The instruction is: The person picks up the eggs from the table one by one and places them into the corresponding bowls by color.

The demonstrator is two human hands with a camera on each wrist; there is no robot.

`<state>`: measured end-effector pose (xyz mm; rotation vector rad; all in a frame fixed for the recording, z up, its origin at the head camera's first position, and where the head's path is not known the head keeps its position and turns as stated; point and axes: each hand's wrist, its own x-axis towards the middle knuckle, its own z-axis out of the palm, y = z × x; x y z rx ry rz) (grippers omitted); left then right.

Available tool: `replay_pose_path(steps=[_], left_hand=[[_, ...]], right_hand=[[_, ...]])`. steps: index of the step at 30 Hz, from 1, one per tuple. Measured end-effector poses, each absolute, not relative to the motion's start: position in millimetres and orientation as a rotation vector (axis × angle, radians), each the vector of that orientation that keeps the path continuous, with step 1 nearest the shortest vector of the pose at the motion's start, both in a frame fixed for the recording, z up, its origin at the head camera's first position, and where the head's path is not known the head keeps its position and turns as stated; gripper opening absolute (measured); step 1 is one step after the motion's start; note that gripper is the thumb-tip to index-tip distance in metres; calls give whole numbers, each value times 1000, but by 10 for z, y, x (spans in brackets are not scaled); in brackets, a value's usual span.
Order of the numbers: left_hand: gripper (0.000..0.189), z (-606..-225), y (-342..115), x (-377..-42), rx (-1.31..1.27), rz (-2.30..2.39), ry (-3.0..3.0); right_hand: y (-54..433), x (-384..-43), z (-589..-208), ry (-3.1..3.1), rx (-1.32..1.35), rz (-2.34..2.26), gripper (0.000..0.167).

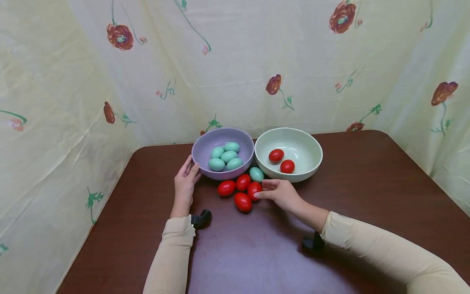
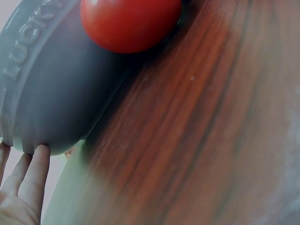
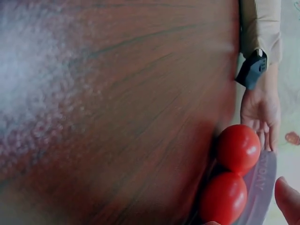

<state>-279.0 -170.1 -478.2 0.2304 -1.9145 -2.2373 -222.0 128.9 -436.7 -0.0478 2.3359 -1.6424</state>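
Note:
My left hand (image 1: 185, 181) rests on the left side of a purple bowl (image 1: 222, 175) that holds several mint-green eggs (image 1: 229, 156). In the left wrist view its straight fingers (image 2: 35, 176) touch the bowl's outer wall. In front of the bowls lie several red eggs (image 1: 226, 188) and one mint-green egg (image 1: 256, 174). My right hand (image 1: 280, 194) reaches to the rightmost red egg (image 1: 253, 189), thumb over its right side and fingers stretched out behind. The right wrist view has its thumb (image 3: 287, 199) well apart from a fingertip at the bottom edge.
A pale green bowl (image 1: 306, 157) with two red eggs (image 1: 282, 161) inside stands right beside the purple one. Both bowls sit toward the back of the dark brown table (image 1: 235, 253). Flower-printed cloth (image 1: 227, 73) hangs behind and at both sides.

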Motion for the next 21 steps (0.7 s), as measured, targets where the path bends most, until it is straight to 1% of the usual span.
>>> replay_pose_path(steps=[3, 21], left_hand=[[61, -4781, -1702, -2782, 247, -2256, -1912], [59, -4790, -1694, -2780, 201, -2238, -1878]], right_hand=[[1271, -2228, -4381, 2334, -11, -1630, 57], [1167, -2286, -4469, 2434, -29, -1590, 55]])
